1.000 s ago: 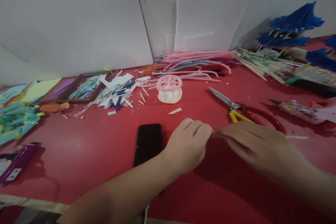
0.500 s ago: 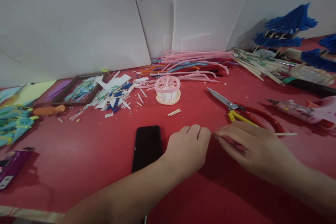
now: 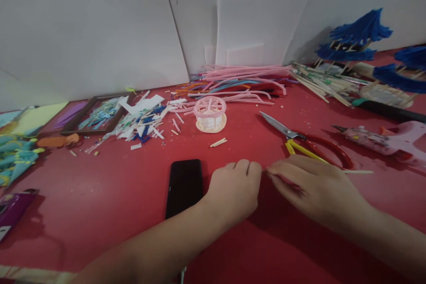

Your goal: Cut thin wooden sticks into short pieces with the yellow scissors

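My left hand [image 3: 235, 188] is closed in a fist above the red table, its fingertips turned away. Facing it, my right hand [image 3: 308, 184] pinches thumb and fingers together. The fingertips of both hands nearly meet, and whatever lies between them is too small to make out. A thin pale stick [image 3: 359, 171] pokes out behind my right hand; I cannot tell whether it is held. Red-handled scissors [image 3: 289, 133] lie open just beyond that hand. Beside my left wrist is a black phone [image 3: 184, 186]. Farther back stands a small round pink-topped model [image 3: 210, 113], near short cut sticks [image 3: 218, 142].
Pink strips [image 3: 246, 71] lie along the wall. White and blue scraps [image 3: 146, 120] are heaped at left by a brown frame [image 3: 88, 115]. On the right are a pink glue gun [image 3: 382, 140], wooden sticks [image 3: 322, 82] and blue-roofed models [image 3: 361, 31]. A purple object [image 3: 15, 208] sits at far left.
The whole view has shifted slightly, so things appear a little farther left. Both hands keep nearly the same pose, fingertips close together. Nothing on the table has visibly moved.
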Demonstrator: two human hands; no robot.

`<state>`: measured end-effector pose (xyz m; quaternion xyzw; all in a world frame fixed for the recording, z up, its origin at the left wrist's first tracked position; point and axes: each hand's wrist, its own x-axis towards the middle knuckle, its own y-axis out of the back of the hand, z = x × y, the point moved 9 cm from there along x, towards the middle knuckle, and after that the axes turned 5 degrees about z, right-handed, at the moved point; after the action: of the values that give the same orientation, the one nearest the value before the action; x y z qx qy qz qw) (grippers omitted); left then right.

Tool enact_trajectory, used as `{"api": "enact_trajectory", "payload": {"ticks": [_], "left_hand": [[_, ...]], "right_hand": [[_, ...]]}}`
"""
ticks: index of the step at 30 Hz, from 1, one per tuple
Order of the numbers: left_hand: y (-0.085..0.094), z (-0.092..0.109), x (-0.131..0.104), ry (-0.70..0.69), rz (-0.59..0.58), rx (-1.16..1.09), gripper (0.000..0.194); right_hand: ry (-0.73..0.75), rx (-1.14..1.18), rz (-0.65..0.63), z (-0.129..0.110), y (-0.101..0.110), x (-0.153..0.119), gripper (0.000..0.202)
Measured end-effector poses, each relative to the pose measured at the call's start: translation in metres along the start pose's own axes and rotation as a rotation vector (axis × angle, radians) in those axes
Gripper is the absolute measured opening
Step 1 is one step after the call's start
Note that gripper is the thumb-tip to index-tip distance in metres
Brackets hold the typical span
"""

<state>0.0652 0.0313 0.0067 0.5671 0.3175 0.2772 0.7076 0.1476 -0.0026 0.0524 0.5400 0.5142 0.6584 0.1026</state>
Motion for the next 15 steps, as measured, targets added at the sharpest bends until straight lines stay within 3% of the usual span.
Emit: {"api": "enact_trajectory", "payload": {"ticks": [6, 9, 15], "left_hand": [[-0.002, 0.01, -0.003, -0.004, 0.073, -0.034, 0.019], [-0.003, 0.014, -0.002, -0.032, 0.119, -0.041, 0.02], [0.023, -0.016, 0.0, 0.018, 0.338, -0.143, 0.023]], "right_hand": [[0.002, -0.029, -0.024, 0.002, -0.004, 0.001, 0.034], [0.007, -0.029, 0.058, 0.005, 0.001, 0.002, 0.03], [-0.018, -0.055, 0.179, 0.013, 0.011, 0.003, 0.023]]}}
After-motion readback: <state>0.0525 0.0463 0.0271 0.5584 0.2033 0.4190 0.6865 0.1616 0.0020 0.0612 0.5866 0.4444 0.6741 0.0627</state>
